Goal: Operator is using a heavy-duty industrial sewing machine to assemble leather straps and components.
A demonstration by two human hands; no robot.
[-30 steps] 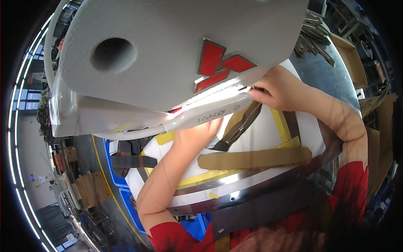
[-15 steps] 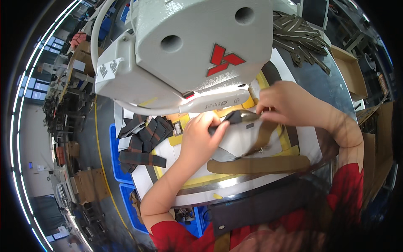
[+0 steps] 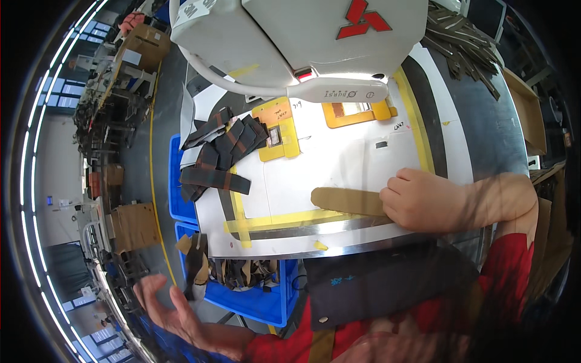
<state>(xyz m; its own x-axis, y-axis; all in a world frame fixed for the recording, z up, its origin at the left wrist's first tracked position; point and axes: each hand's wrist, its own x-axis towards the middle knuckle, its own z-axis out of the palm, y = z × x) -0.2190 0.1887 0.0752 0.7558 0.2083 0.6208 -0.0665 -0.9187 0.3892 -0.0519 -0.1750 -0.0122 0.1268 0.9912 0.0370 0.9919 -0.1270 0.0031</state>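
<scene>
My right hand [image 3: 417,199] is closed over the right end of a flat olive-brown strip [image 3: 348,199], which lies along the front of the white work plate [image 3: 345,166]. At the lower left, my left hand [image 3: 172,311] is off the table with fingers spread and nothing gripped. Just beside its fingertips is a dark strap piece [image 3: 195,266] with a tan end, over the rim of a blue bin [image 3: 242,305]. Whether that piece hangs, falls or rests there I cannot tell. Yellow clamp frames [image 3: 281,145] sit on the plate, left of centre.
A large white sewing machine head [image 3: 339,42] with a lamp [image 3: 339,91] overhangs the plate. Dark striped strap pieces [image 3: 230,145] are heaped at the plate's left. More dark strips [image 3: 457,39] lie at the back right. Another blue bin [image 3: 180,193] stands left of the table.
My left hand has left the plate for the bin side at lower left and opened. My right hand has come down onto the olive-brown strip. The dark piece both hands held is off the plate.
</scene>
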